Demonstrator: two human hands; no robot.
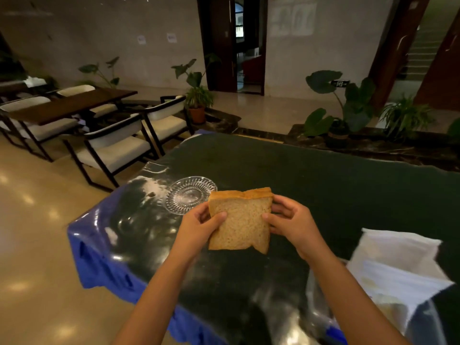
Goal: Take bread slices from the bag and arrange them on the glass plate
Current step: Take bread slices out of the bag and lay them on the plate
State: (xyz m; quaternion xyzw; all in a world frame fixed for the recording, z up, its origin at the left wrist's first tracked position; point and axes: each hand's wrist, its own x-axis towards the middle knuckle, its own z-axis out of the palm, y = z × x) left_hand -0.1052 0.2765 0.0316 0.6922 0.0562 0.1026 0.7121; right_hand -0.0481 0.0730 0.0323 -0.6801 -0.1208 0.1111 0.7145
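A small stack of brown bread slices (240, 220) is held upright above the dark table, its face toward me. My left hand (199, 226) grips its left edge and my right hand (290, 222) grips its right edge. The empty glass plate (186, 194) lies on the table just left of and behind the bread, partly hidden by the slices. The white bread bag (395, 272) lies open at the right, near my right forearm.
The table (323, 185) has a dark top under shiny clear plastic, with a blue cloth (104, 265) hanging at its left edge. Chairs (117, 148) and another table stand on the floor to the left. Potted plants (343, 113) stand beyond the far edge.
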